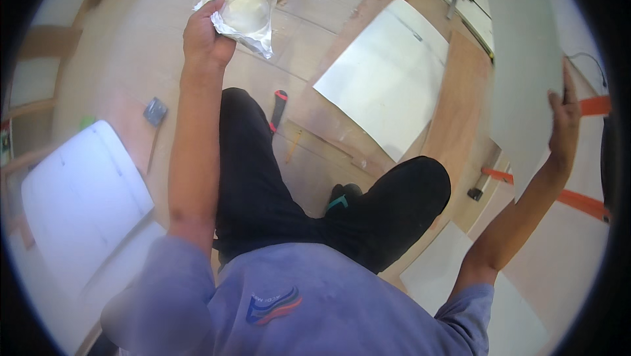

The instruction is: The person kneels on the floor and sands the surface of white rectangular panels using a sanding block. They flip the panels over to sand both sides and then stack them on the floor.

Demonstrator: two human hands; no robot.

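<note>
Well, my left fingers (211, 9) curl around a lumpy white pack (251, 2), out past my left knee (236, 101). My right fingers (569, 83) touch a big pale board (526, 60); I can't tell if they grip.

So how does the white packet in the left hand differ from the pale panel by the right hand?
The white packet is lumpy and crinkled, while the pale panel is flat. The packet is small enough for the left hand to hold alone; the panel is far larger, with the right hand at its edge. Both are light in colour.
</note>
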